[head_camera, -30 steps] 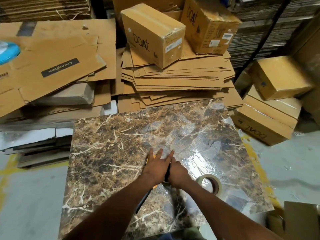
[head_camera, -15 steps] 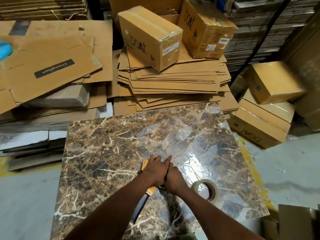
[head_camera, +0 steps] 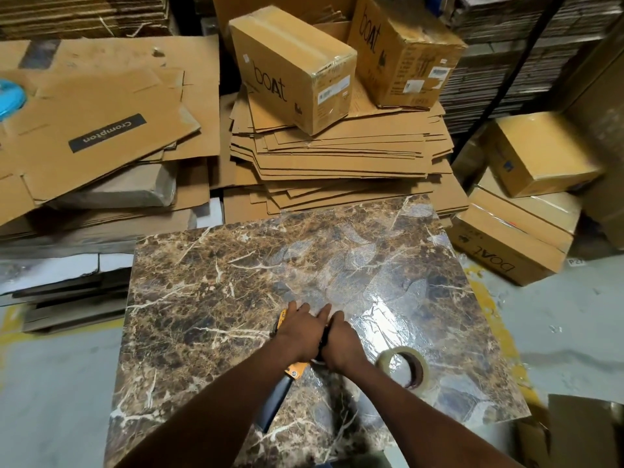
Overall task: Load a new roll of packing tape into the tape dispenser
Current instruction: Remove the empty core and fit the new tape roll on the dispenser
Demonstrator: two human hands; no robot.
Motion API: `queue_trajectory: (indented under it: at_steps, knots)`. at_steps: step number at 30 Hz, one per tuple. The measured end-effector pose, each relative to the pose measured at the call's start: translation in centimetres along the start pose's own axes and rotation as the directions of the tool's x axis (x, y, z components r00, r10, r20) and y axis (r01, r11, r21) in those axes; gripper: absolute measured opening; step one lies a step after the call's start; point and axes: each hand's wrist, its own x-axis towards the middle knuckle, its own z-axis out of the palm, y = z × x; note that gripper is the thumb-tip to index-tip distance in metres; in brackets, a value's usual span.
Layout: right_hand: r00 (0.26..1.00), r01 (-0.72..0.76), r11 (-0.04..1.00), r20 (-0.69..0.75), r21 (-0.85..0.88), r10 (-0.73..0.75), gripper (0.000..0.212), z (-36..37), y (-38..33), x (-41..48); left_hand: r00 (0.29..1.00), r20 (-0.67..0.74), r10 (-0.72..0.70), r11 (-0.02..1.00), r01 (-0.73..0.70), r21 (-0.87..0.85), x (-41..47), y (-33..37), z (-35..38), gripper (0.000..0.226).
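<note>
An orange tape dispenser (head_camera: 294, 369) with a dark handle lies on the marble-patterned tabletop (head_camera: 209, 285), mostly hidden under my hands. My left hand (head_camera: 299, 331) presses flat on its top, fingers stretched forward. My right hand (head_camera: 339, 342) is closed against the dispenser's right side, touching my left hand. What sits between the two hands is hidden. A roll of clear packing tape (head_camera: 403, 366) lies flat on the tabletop just right of my right wrist, apart from the dispenser.
Flattened cardboard sheets (head_camera: 337, 163) are stacked beyond the table, with two "boAt" boxes (head_camera: 293, 65) on top. More flat cartons (head_camera: 101, 130) lie at the left, sealed boxes (head_camera: 526, 204) at the right. Grey floor surrounds the table.
Both hands stay pressed on the dispenser in the same pose. The camera has tilted and shifted slightly, so the scene slid a little in the frame.
</note>
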Motion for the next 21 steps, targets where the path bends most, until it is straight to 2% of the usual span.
queue_trajectory:
  at_steps: [4,8,10,13,14,17,21]
  knots:
    - [1.0,-0.006,0.997,-0.014,0.082,0.008,0.064,-0.2,0.4,0.0,1.0,-0.018,0.024,0.999,-0.023,0.033,0.1,0.1,-0.1,0.109]
    - [0.999,0.022,0.998,-0.039,0.059,-0.02,0.061,-0.5,0.3,-0.2,0.998,-0.043,0.041,0.999,-0.041,0.01,0.5,-0.7,0.7,0.102]
    - [0.999,0.033,0.999,-0.044,0.017,-0.032,0.063,-0.5,0.1,-0.2,0.997,-0.064,0.048,0.998,-0.05,-0.028,0.8,-0.9,1.0,0.089]
    - [0.997,0.036,0.996,-0.061,-0.082,-0.041,0.069,-0.6,-0.2,-0.2,0.996,-0.085,0.038,0.995,-0.046,-0.093,0.7,-1.3,0.5,0.057]
    - [0.994,0.04,0.983,-0.096,-0.179,-0.058,0.077,-0.6,-0.1,-0.1,0.996,-0.085,0.023,0.995,-0.03,-0.091,0.4,-1.5,0.0,0.059]
    - [0.964,0.03,0.905,-0.227,-0.423,-0.138,0.093,-1.4,0.2,0.1,0.993,-0.099,-0.062,0.998,0.063,0.01,-0.6,-1.3,-1.5,0.097]
    - [0.989,0.073,0.905,-0.087,-0.419,-0.12,0.11,-1.4,0.3,0.1,0.996,-0.073,-0.055,0.998,0.057,0.027,-0.6,-0.1,-1.3,0.098]
